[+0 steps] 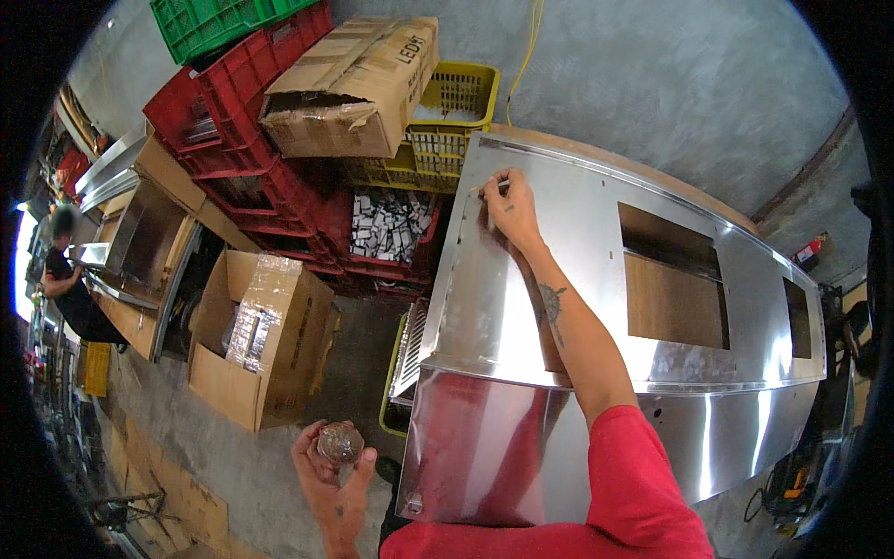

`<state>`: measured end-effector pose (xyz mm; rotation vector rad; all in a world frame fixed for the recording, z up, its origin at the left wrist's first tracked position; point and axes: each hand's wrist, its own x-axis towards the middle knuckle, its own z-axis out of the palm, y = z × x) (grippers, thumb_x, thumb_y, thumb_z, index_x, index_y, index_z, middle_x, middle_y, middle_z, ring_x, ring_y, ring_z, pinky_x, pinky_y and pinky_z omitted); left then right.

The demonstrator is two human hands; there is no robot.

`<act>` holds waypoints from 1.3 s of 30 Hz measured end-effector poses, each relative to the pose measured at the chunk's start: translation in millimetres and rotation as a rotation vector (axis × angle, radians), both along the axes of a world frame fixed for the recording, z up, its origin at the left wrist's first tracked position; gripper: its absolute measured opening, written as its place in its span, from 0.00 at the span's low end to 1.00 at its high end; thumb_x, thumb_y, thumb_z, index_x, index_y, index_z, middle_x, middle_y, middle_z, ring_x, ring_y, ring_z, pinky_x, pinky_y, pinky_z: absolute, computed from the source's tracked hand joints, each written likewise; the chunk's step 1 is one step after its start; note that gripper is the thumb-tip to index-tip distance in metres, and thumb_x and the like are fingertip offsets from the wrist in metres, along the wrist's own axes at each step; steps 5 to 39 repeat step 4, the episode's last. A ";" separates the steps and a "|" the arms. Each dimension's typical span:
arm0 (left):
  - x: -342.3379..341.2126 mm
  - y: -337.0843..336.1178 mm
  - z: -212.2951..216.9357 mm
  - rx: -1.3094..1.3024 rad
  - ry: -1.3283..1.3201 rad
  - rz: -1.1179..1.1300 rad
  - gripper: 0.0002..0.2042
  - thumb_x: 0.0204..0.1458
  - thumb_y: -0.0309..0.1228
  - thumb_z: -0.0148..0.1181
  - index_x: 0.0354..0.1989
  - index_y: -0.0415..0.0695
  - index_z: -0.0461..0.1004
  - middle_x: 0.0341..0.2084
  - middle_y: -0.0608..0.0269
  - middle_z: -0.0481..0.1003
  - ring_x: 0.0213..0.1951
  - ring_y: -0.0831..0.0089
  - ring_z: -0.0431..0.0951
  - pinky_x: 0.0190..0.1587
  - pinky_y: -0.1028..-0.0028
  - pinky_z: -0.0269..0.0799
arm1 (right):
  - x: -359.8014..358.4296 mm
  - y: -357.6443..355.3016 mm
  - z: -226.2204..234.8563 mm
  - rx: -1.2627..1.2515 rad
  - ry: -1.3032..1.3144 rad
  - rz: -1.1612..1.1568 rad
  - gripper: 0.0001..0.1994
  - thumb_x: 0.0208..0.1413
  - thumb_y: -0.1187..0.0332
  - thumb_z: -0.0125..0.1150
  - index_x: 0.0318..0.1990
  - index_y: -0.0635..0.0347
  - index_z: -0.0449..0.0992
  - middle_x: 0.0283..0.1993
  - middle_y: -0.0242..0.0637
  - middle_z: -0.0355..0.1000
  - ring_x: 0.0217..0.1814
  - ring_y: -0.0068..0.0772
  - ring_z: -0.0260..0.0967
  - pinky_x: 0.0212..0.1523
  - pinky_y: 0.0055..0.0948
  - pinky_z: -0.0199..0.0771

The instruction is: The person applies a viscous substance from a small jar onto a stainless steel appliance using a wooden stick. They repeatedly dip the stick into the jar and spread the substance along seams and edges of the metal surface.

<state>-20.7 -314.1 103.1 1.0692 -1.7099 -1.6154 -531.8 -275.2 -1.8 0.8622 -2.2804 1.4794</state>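
Note:
My left hand (337, 492), low in the view, is closed around a small round brownish object (340, 443) with a shiny, see-through look; its kind is unclear. Stretched far forward, my right hand (510, 207) has its fingers pinched together at the far left corner of a large stainless steel panel (559, 270). Whatever sits between those fingertips is too small to make out. Rectangular openings are cut in the panel, and its near side bends down toward me.
Red crates (228, 112) and a yellow basket (452, 140) are stacked beyond the panel, with a cardboard box (345, 84) on top. One crate holds small metal pieces (389, 224). An open carton (270, 345) stands left on the floor. A person (70, 279) works farther left.

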 end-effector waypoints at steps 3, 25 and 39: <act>-1.6 -1.7 -2.1 0.000 0.001 -0.001 0.38 0.54 0.20 0.78 0.70 0.42 0.60 0.61 0.48 0.75 0.59 0.65 0.79 0.63 0.67 0.76 | 0.3 -2.8 2.7 0.029 -0.038 0.016 0.13 0.69 0.64 0.64 0.47 0.68 0.77 0.51 0.55 0.76 0.48 0.50 0.80 0.49 0.42 0.79; -3.3 -2.7 -4.9 0.004 0.015 -0.010 0.38 0.54 0.20 0.78 0.70 0.42 0.60 0.61 0.48 0.75 0.59 0.65 0.79 0.63 0.67 0.75 | -2.6 -1.6 2.0 0.024 -0.081 0.027 0.13 0.69 0.63 0.65 0.48 0.66 0.78 0.54 0.56 0.76 0.50 0.50 0.80 0.51 0.42 0.79; -3.3 -2.7 -4.9 0.004 0.015 -0.010 0.38 0.54 0.20 0.78 0.70 0.42 0.60 0.61 0.48 0.75 0.59 0.65 0.79 0.63 0.67 0.75 | -2.6 -1.6 2.0 0.024 -0.081 0.027 0.13 0.69 0.63 0.65 0.48 0.66 0.78 0.54 0.56 0.76 0.50 0.50 0.80 0.51 0.42 0.79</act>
